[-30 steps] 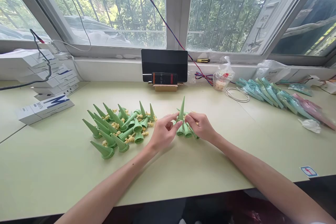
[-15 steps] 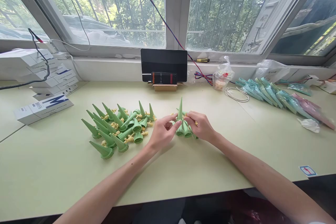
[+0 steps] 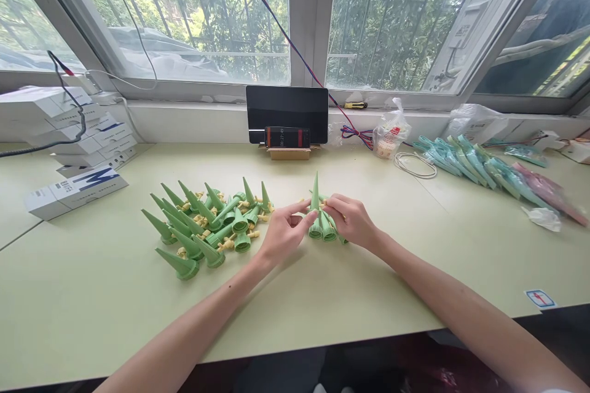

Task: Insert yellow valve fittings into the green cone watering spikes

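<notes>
Gripping one green spike [image 3: 315, 193], point up, between thumb and forefinger of the left hand [image 3: 286, 230], on the near side of the black tablet [image 3: 287, 113] and toward its right edge. Holding the fingertips of the right hand [image 3: 353, 219] drawn together against a small yellow piece [image 3: 324, 201], mostly covered, just to the right of that upright spike. Cannot make out the base of the gripped spike behind the left thumb.

Have a few more spikes [image 3: 329, 232] lying between both hands, likewise on the tablet's near side, with round open ends toward the near edge of the tabletop [image 3: 258, 319]. Cannot tell whether touching the gripped one. Have a much larger heap of green cones [image 3: 212, 255] to the near left of the tablet, some pointing up, some tipped over, mixed with yellow fittings [image 3: 225, 245].

See a phone [image 3: 286, 137] on its long side directly in front of the tablet, above a cardboard stand [image 3: 289, 154]. Well left of the tablet, see stacked white boxes [image 3: 101, 141] and one loose box [image 3: 76, 190] nearer. To its right, see bundled red and blue wires [image 3: 354, 135], a tied plastic bag [image 3: 391, 132] and a coiled white cable [image 3: 415, 166]. Farther right of it, see a row of teal packets [image 3: 470, 159], a pink packet [image 3: 548, 190] and a crumpled white wrapper [image 3: 542, 218].
</notes>
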`<state>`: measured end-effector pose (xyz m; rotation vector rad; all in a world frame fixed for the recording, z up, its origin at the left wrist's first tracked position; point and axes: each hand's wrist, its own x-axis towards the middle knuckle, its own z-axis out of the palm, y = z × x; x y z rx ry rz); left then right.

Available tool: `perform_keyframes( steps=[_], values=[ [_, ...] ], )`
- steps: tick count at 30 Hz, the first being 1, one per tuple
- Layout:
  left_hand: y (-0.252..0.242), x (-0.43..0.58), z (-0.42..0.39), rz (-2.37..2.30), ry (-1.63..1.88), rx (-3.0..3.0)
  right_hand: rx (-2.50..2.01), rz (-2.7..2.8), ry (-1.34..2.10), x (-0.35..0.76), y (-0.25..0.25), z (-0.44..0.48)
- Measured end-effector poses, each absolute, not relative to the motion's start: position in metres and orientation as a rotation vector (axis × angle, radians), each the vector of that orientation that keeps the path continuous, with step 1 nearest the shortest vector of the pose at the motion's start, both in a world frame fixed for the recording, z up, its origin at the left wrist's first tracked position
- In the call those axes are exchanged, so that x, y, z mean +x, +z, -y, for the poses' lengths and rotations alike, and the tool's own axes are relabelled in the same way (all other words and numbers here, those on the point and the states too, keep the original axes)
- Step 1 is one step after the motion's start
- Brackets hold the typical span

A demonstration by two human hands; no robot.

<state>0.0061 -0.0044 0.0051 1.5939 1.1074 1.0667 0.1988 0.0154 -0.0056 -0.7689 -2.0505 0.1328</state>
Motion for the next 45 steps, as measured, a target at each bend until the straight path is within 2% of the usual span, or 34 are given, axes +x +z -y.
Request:
perform_keyframes(
  steps=[10, 26, 34, 45],
  values=[
    [0.016, 0.009, 0.007, -1.023, 1.059, 1.482, -0.837, 2.131, 0.080, 0.202, -0.006, -0.017],
    [0.011, 0.007, 0.007, -1.042, 1.061, 1.516, -0.820, 2.050, 0.212, 0.200, -0.007, -0.015],
    [0.002, 0.009, 0.002, -0.978, 1.176, 1.624, -0.997, 1.871, 0.628, 0.194, 0.003, -0.006],
    [0.000, 0.007, -0.001, -0.933, 1.244, 1.776, -0.915, 1.571, 1.330, 0.193, 0.008, -0.004]
  ],
)
